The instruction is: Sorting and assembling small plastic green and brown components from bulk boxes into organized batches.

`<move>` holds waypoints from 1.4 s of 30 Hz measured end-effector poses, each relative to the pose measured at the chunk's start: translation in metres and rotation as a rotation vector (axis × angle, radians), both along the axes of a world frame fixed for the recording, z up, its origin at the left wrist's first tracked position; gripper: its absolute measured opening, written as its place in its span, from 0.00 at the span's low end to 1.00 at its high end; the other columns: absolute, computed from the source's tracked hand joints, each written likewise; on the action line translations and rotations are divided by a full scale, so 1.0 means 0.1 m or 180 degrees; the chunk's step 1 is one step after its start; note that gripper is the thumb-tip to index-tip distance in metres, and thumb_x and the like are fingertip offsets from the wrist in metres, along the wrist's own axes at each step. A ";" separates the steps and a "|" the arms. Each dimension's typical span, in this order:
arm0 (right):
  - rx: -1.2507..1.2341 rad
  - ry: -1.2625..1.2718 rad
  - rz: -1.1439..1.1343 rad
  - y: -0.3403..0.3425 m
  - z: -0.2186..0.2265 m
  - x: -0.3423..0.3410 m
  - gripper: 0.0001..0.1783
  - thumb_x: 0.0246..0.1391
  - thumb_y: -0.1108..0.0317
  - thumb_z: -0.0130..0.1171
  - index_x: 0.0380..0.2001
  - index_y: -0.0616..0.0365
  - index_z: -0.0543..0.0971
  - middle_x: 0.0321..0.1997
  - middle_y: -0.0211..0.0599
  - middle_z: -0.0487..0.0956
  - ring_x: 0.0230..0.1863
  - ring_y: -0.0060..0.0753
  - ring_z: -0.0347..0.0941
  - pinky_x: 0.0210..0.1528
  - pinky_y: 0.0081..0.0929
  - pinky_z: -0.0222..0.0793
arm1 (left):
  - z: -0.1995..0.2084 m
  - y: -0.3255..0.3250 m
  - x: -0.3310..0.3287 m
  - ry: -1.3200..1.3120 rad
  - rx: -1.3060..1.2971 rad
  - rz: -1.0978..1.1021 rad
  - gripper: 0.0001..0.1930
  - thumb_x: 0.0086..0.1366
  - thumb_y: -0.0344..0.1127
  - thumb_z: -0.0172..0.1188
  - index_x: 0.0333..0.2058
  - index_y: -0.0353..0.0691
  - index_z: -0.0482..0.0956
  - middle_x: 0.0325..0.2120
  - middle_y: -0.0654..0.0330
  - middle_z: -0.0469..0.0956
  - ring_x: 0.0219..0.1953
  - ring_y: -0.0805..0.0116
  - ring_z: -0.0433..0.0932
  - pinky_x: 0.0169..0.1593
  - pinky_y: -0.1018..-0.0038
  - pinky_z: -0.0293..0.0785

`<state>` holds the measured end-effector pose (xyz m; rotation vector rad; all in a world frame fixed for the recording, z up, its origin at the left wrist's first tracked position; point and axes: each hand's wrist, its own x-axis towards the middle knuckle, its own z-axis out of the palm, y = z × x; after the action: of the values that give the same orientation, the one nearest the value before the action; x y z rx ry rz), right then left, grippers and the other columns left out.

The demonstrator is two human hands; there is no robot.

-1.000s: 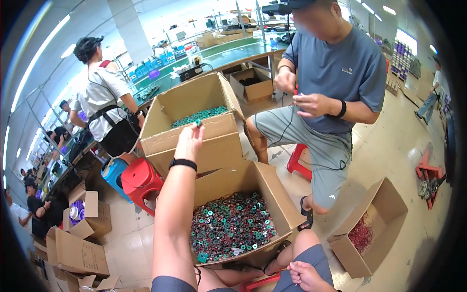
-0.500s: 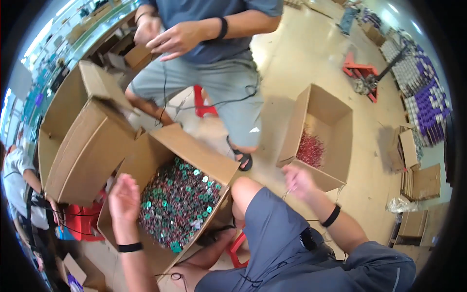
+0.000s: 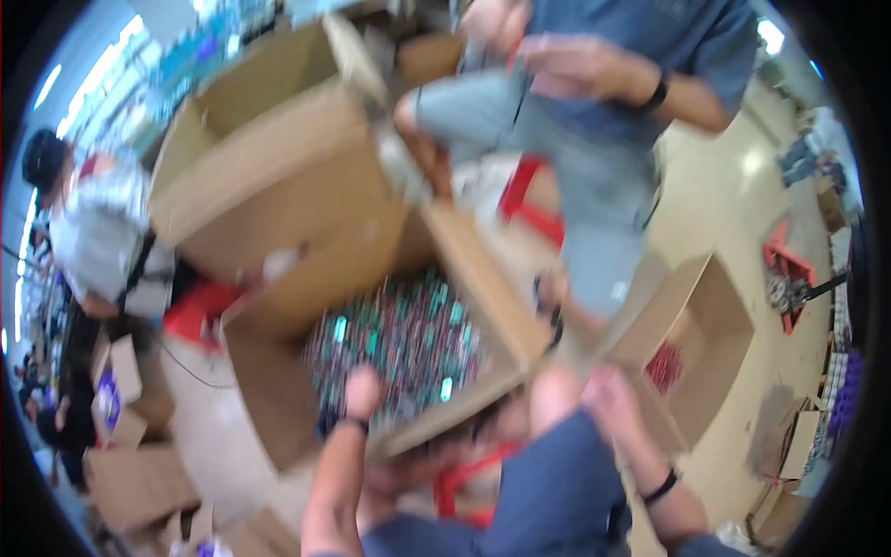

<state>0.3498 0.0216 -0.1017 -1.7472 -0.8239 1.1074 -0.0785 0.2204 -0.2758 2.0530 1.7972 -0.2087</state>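
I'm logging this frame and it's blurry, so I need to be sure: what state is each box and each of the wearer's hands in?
Big cardboard box: open, flaps up, holding many small green and red parts.
Smaller cardboard box: open, a few red parts at the bottom.
Left hand: reaching into the big box; grip too blurred to tell.
Right hand: beside the smaller box; grip too blurred to tell.
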 end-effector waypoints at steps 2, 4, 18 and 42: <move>0.0019 -0.1581 0.0706 -0.07 -0.16 -0.26 0.24 0.55 0.61 0.60 0.51 0.63 0.72 0.51 0.44 0.76 0.54 0.41 0.72 0.56 0.37 0.68 | -0.35 0.09 0.25 0.0330 -0.0509 0.0205 0.18 0.50 0.37 0.64 0.40 0.35 0.80 0.40 0.42 0.80 0.44 0.47 0.80 0.46 0.57 0.78; 0.0544 -0.2994 0.0817 -0.03 0.01 -0.49 0.20 0.57 0.61 0.57 0.49 0.62 0.73 0.43 0.42 0.76 0.44 0.39 0.74 0.46 0.34 0.72 | -0.60 0.20 0.45 0.0209 -0.1076 -0.0214 0.20 0.50 0.37 0.61 0.42 0.35 0.80 0.44 0.43 0.79 0.46 0.47 0.79 0.50 0.58 0.77; -0.0321 -0.3414 0.0960 0.27 0.11 -0.73 0.30 0.47 0.62 0.62 0.54 0.61 0.71 0.57 0.52 0.69 0.58 0.57 0.65 0.61 0.47 0.61 | -1.93 0.65 1.26 -0.0537 -0.1922 -0.0054 0.31 0.55 0.48 0.57 0.58 0.48 0.71 0.55 0.48 0.72 0.59 0.49 0.70 0.61 0.59 0.66; -0.1097 0.2333 0.0614 0.28 0.35 -1.39 0.23 0.64 0.49 0.52 0.47 0.60 0.78 0.44 0.38 0.81 0.43 0.36 0.78 0.47 0.32 0.74 | 1.83 -0.59 1.07 -0.2885 0.0132 0.0868 0.06 0.60 0.28 0.63 0.37 0.35 0.82 0.29 0.60 0.83 0.32 0.74 0.81 0.40 0.77 0.78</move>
<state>0.2111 0.0495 -0.0669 -1.3590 -0.3546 1.9458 0.0285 0.1610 -0.0933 1.4953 1.4377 0.7240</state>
